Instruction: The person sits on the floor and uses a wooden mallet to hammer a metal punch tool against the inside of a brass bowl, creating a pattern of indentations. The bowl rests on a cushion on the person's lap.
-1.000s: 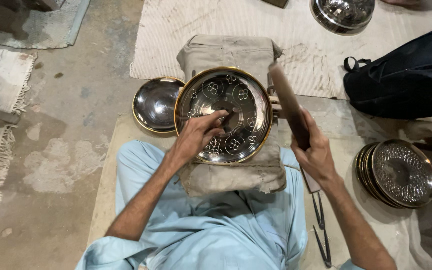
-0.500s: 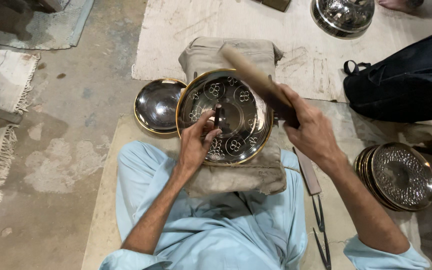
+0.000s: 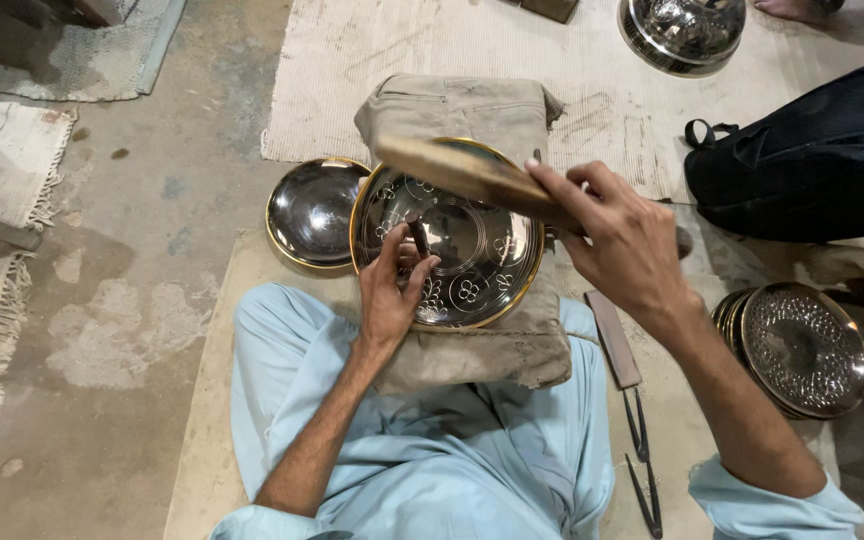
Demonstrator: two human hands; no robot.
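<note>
A round metal plate (image 3: 472, 265) with a brass rim and engraved flower motifs lies on a folded beige cloth pad (image 3: 452, 115) over my lap. My left hand (image 3: 392, 290) rests on the plate's left side and pinches a small dark chisel (image 3: 418, 236) upright on the surface. My right hand (image 3: 622, 240) grips a wooden mallet (image 3: 462, 172), held raised and tilted above the plate's upper edge.
A plain shiny bowl-like plate (image 3: 314, 212) lies left of the engraved one. A stack of embossed plates (image 3: 802, 345) sits at the right, a dark bag (image 3: 812, 165) beyond it. A flat file (image 3: 614, 338) and tongs (image 3: 642, 470) lie by my right leg. Another metal dish (image 3: 687, 30) is at the top.
The mallet has swung from upright at the plate's right edge to leaning over the plate's top. My left hand shifted slightly left, still holding the chisel on the plate.
</note>
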